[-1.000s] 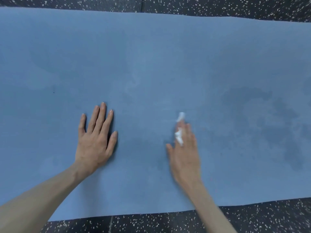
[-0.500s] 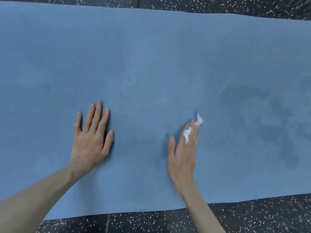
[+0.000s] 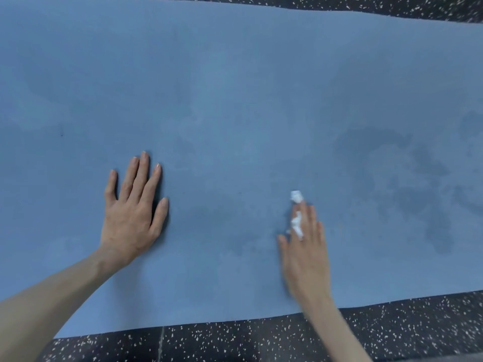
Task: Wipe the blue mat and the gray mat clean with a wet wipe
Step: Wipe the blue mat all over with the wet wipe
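Blurred right hand (image 3: 304, 246) hides most of the wipe (image 3: 297, 226).

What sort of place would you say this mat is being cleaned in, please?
Probably a gym or exercise room, though little shows. A long blue mat like a yoga mat lies on black speckled flooring that looks like rubber. The right hand presses a wet wipe on it.
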